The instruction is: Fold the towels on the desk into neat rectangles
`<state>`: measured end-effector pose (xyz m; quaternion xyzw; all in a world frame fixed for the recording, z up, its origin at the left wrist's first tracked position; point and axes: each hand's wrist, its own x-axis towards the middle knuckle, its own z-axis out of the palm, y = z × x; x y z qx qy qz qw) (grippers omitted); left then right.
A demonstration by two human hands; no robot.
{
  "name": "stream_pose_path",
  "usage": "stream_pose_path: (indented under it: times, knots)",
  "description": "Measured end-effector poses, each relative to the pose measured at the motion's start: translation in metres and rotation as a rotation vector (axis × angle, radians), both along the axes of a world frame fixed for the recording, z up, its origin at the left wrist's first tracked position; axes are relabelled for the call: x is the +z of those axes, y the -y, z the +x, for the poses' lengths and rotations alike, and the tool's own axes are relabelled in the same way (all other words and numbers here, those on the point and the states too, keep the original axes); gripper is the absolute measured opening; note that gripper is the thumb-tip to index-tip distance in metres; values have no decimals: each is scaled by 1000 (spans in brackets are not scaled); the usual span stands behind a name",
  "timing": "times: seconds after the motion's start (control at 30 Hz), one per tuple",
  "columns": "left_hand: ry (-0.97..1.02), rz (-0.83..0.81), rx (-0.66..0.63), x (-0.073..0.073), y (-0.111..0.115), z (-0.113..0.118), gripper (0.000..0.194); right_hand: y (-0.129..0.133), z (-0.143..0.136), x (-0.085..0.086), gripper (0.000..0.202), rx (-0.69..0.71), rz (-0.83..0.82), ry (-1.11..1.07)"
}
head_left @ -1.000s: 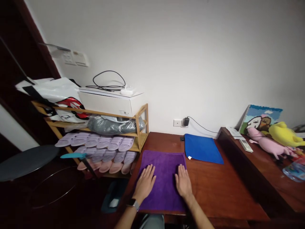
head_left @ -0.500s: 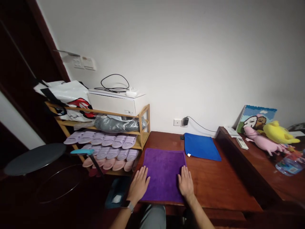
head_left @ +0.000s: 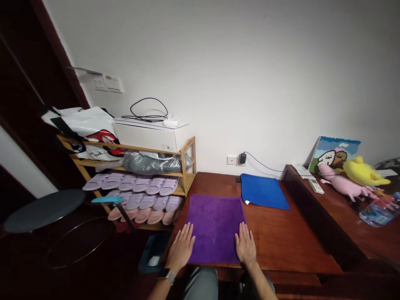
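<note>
A purple cloth (head_left: 215, 229) lies spread flat on the brown wooden table (head_left: 275, 237), close to its front edge. My left hand (head_left: 181, 246) rests flat over the cloth's left edge, fingers stretched forward, with a watch on the wrist. On the opposite side, my right hand (head_left: 246, 243) lies flat with its fingers out along the cloth's right edge. Neither hand grips anything. Behind and to the right, a blue cloth (head_left: 264, 191) with a small white tag lies flat on the table.
At left stands a wooden rack (head_left: 187, 166) with slippers, a white box (head_left: 150, 133) and a bag (head_left: 93, 129). A round stool (head_left: 43, 208) is further left. Plush toys (head_left: 364, 171) and a plastic bottle (head_left: 376, 214) sit on the raised surface at right.
Both my hands have slid slightly back toward the table's front edge along the sides of the purple cloth. The view has shifted a little.
</note>
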<state>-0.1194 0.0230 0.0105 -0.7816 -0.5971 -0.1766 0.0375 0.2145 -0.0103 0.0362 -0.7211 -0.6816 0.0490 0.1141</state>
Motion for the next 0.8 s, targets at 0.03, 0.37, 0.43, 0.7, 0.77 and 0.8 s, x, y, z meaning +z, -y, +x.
stream_pose_path:
  times: [0.03, 0.37, 0.43, 0.7, 0.77, 0.8]
  knots:
    - [-10, 4, 14, 1, 0, -7, 59, 0, 8, 2, 68, -16, -18, 11]
    - [-15, 33, -318, 16, 5, 75, 55, -1, -84, 16, 62, 263, 88, -105]
    - [-9, 19, -304, 9, 6, 68, 55, 2, -80, 11, 61, 273, 76, -102]
    - [-15, 11, -62, -18, 3, -21, 60, 9, 7, 11, 67, 34, -80, 31]
    - [-19, 14, -55, -18, 3, -21, 60, 9, 8, 14, 68, 26, -94, 44]
    - [-18, 14, -55, -17, 3, -20, 60, 9, 6, 15, 68, 26, -95, 45]
